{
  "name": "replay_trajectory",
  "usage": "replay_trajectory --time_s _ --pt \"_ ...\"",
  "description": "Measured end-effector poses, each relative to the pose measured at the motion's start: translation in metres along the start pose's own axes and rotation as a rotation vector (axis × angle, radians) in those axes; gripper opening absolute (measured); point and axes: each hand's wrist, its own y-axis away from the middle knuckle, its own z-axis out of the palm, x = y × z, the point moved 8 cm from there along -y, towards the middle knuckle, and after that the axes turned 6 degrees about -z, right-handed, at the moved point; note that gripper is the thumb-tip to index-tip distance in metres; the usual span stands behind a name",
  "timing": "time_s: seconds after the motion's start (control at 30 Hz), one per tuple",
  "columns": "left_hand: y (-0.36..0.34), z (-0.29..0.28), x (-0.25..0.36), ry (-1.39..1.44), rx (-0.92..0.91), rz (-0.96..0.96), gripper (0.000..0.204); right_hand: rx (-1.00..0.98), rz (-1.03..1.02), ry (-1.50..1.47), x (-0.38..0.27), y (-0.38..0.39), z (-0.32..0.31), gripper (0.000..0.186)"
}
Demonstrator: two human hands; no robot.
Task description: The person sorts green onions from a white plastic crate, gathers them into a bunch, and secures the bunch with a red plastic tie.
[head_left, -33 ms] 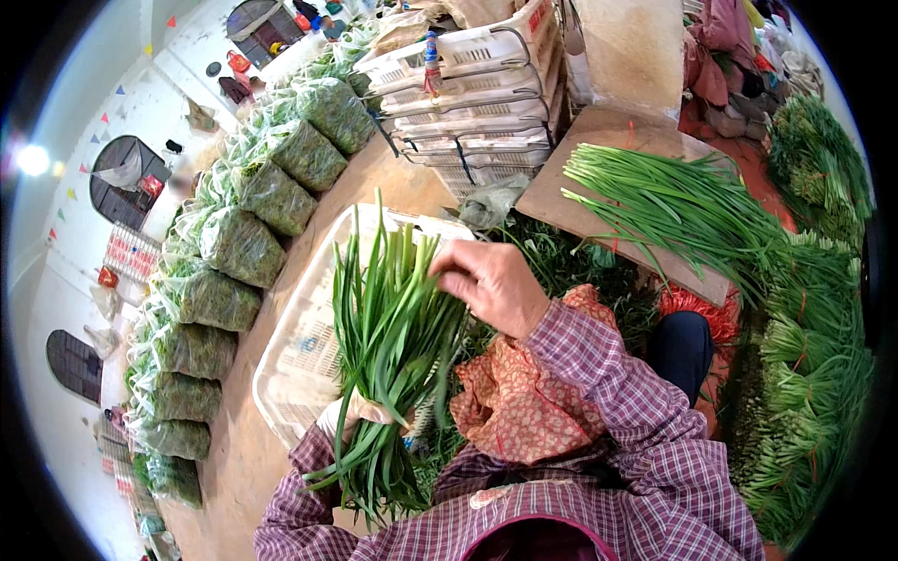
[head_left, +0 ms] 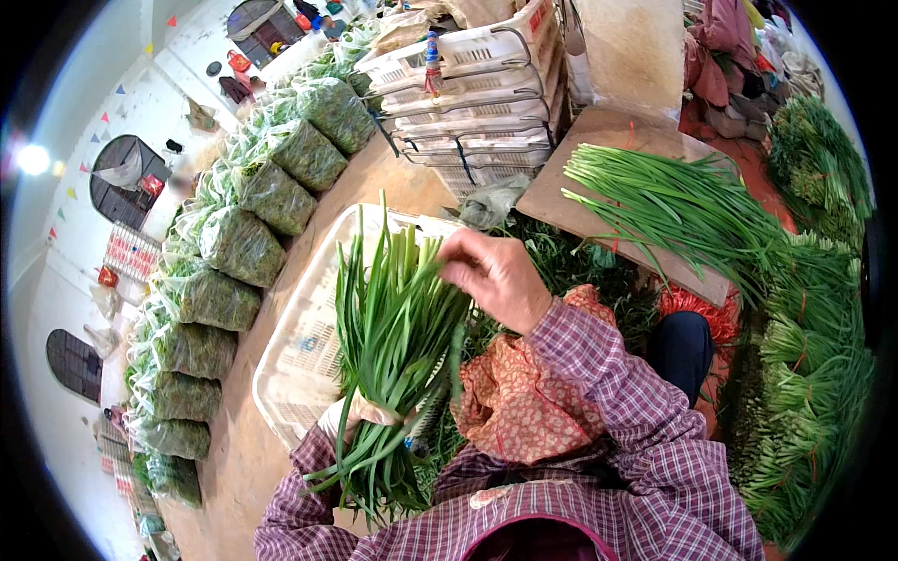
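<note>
A loose bunch of garlic chives, long flat green leaves with paler cut stems at the top, stands upright in front of me. My left hand is closed around its lower part, with leaf tips hanging below; the leaves hide part of the fingers. At the bunch's upper right edge, my right hand is bent in a pinch on the chives, its fingertips partly hidden. A blurred leaf dangles beneath that hand. Behind the bunch sits a white plastic crate.
More chives lie on a brown board at right, beside heaped tied bundles. Stacked white crates stand at the back. Filled clear bags line the left. A red patterned cloth covers my lap.
My right hand has shifted very slightly to the right and upward. The loose leaf below it has swung right, and the bunch's top has moved a little.
</note>
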Motion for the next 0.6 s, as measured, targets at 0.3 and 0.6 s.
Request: replay_trajectory --time_s 0.3,0.6 --pt "0.006 -0.003 -0.02 0.237 0.041 -0.014 0.041 0.419 0.358 -0.606 0.073 0.009 -0.076 0.008" --pt "-0.001 -0.012 -0.02 0.346 0.113 0.052 0.055 -0.043 0.177 0.497 0.046 0.044 -0.038 0.021"
